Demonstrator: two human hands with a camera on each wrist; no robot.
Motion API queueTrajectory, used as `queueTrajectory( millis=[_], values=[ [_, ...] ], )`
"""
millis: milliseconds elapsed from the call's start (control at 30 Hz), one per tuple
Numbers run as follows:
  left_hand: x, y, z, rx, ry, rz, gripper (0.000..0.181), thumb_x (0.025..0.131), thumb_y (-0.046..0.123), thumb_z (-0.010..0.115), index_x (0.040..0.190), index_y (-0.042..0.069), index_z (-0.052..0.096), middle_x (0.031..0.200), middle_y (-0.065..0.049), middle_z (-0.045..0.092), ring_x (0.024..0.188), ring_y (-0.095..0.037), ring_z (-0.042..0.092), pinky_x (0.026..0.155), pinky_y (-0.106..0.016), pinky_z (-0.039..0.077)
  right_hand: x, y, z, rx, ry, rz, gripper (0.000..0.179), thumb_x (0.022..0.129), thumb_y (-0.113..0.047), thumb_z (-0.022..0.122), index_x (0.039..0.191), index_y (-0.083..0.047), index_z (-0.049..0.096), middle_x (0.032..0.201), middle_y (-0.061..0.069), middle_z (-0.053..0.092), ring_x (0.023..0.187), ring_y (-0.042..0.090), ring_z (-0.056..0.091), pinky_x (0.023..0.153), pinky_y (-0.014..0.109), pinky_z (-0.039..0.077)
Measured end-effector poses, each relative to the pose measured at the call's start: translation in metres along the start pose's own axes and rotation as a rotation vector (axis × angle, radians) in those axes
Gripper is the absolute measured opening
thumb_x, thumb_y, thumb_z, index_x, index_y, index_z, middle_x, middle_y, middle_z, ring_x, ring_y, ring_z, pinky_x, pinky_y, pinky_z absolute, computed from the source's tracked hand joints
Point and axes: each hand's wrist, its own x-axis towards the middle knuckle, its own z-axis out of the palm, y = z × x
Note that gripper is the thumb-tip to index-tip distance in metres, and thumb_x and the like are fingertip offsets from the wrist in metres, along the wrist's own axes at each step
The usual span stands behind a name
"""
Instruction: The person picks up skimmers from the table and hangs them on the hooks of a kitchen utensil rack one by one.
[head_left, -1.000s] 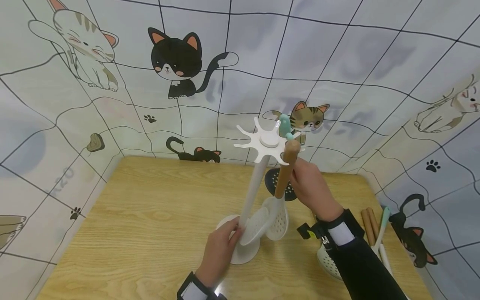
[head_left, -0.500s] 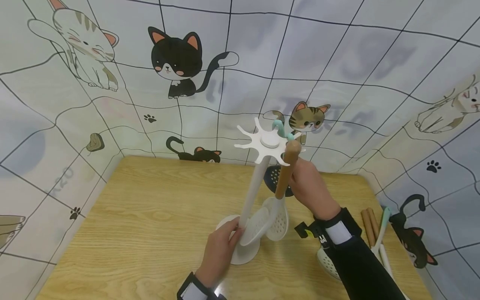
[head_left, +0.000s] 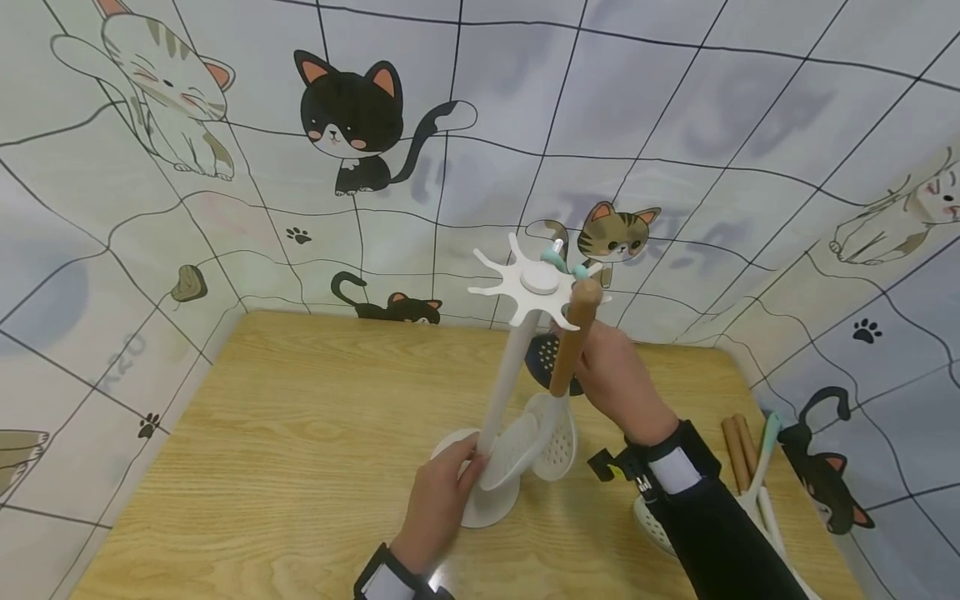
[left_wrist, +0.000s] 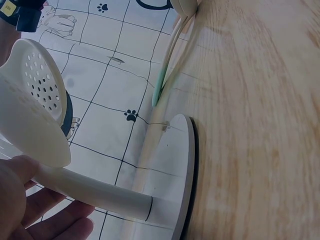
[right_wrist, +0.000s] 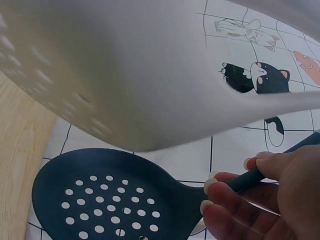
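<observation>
My left hand [head_left: 442, 496] grips the white pole [head_left: 510, 375] of a utensil stand low down, just above its round base [head_left: 491, 510]. My right hand [head_left: 618, 379] pinches the thin handle of a dark skimmer [right_wrist: 162, 192], its holed head pointing down behind the stand. The skimmer's teal handle end [head_left: 555, 257] is up at the hooks of the white star-shaped top [head_left: 536, 283]. From the rack hang a utensil with a wooden handle [head_left: 573, 342] and a white perforated skimmer [head_left: 558, 446]. In the left wrist view, a smooth white utensil head [left_wrist: 30, 120] overlaps the pole.
Several more utensils lie at the right of the wooden table [head_left: 300, 433], among them wooden handles [head_left: 738, 454], a teal-tipped handle [head_left: 770, 437] and a pale perforated head [head_left: 652, 527] partly under the right forearm. A cat-patterned cloth [head_left: 487, 100] rises behind and at both sides.
The skimmer's teal end has come down at the hooks, and its dark head has shifted slightly left with my right hand. My left hand stays on the pole.
</observation>
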Motion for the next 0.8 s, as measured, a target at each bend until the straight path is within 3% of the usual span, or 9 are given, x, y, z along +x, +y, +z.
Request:
queueTrajectory(
  millis=[167,467,800],
  values=[
    [0.0,0.0,-0.001,0.001,-0.006,-0.001,0.033,0.097,0.042,0.048,0.121,0.023,0.061,0.106,0.013,0.066,0.096,-0.004,0.064,0.077,-0.023,0.05,-0.002,0.0,0.005,0.01,0.025,-0.041,0.037,0.101,-0.033,0.046,0.12,-0.005,0.061,0.101,0.012,0.068,0.088,0.026,0.066,0.078,0.042,0.052],
    [0.0,-0.001,0.001,0.0,0.003,0.019,0.031,0.096,0.039,0.051,0.121,0.023,0.061,0.106,0.012,0.066,0.095,-0.004,0.064,0.076,-0.021,0.049,-0.007,-0.003,0.011,0.03,0.025,-0.066,0.032,0.101,-0.031,0.046,0.114,-0.006,0.062,0.092,0.008,0.065,0.081,0.022,0.062,0.072,0.038,0.052],
    [0.0,0.001,0.0,0.013,0.008,0.011,0.032,0.096,0.04,0.05,0.121,0.023,0.061,0.105,0.012,0.067,0.095,-0.004,0.064,0.076,-0.022,0.049,-0.008,-0.004,0.013,0.009,0.021,-0.114,0.028,0.1,-0.031,0.048,0.115,-0.01,0.058,0.097,0.007,0.065,0.083,0.022,0.061,0.074,0.038,0.052]
  ],
)
